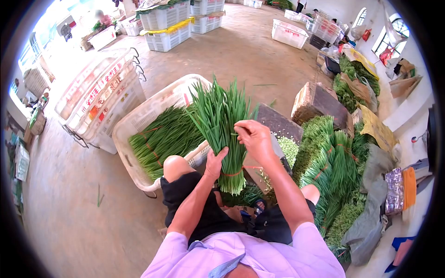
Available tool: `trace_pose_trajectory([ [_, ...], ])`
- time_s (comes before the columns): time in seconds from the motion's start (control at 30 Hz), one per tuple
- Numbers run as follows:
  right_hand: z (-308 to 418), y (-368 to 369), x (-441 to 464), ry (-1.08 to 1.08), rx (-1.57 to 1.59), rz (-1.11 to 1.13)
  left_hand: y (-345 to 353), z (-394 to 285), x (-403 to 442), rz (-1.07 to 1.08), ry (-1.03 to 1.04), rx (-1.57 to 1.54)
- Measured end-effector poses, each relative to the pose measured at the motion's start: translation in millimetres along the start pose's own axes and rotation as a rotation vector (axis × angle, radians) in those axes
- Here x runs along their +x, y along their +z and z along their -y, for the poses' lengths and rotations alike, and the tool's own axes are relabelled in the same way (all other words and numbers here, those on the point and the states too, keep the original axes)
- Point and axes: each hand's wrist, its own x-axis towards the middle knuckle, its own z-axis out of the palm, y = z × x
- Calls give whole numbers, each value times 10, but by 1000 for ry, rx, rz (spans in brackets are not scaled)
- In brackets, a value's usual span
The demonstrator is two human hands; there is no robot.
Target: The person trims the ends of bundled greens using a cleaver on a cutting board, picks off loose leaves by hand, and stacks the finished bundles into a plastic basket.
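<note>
My left hand is wrapped round a thick bundle of green chives, held upright in front of my knees. A red tie circles the bundle low down, just above its pale cut ends. At the bundle's right side my right hand is closed in a pinch; whatever its fingertips hold is too small to make out. To the left of the bundle, more tied chives lie in a white plastic crate.
White crates with wire handles are stacked at left. Tied chive bundles are heaped on my right, beside dark blocks and pale trimmings. A grey cloth lies along that heap. Farther back stand more crates and a person.
</note>
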Motion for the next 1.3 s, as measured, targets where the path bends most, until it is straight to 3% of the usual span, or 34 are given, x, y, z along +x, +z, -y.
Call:
trace_pose_trajectory([
  [0.07,53,-111,-21,108,143,-167,1,21,1,1,6,-12],
  [0.23,-4,-281,-123,131,85,-168,47,11,-38,60,8,-18],
  [0.43,-111,-169,-168,-2,-158,54,24,93,-41,64,-13,26],
  [0.5,-192,-210,-117,58,-174,123,15,84,-67,69,-17,35],
  [0.57,-193,-281,-79,379,336,91,19,60,-71,76,-18,45],
  [0.7,-100,-416,-74,317,454,-62,26,85,-102,73,-18,48],
  [0.83,-56,-229,-120,248,264,55,31,166,-49,102,11,96],
  [0.9,-17,-160,-143,203,2,93,32,166,-67,111,4,101],
  [1.07,-167,-167,-40,173,-186,187,62,91,-136,127,-23,129],
  [1.13,-123,-278,-25,372,473,129,70,55,-128,115,23,178],
  [1.17,-108,-334,-19,348,564,4,76,48,-95,110,29,173],
  [1.27,-107,-396,-30,286,504,-44,47,105,-119,139,24,212],
  [1.3,-140,-369,-21,280,301,-4,57,116,-110,150,21,214],
])
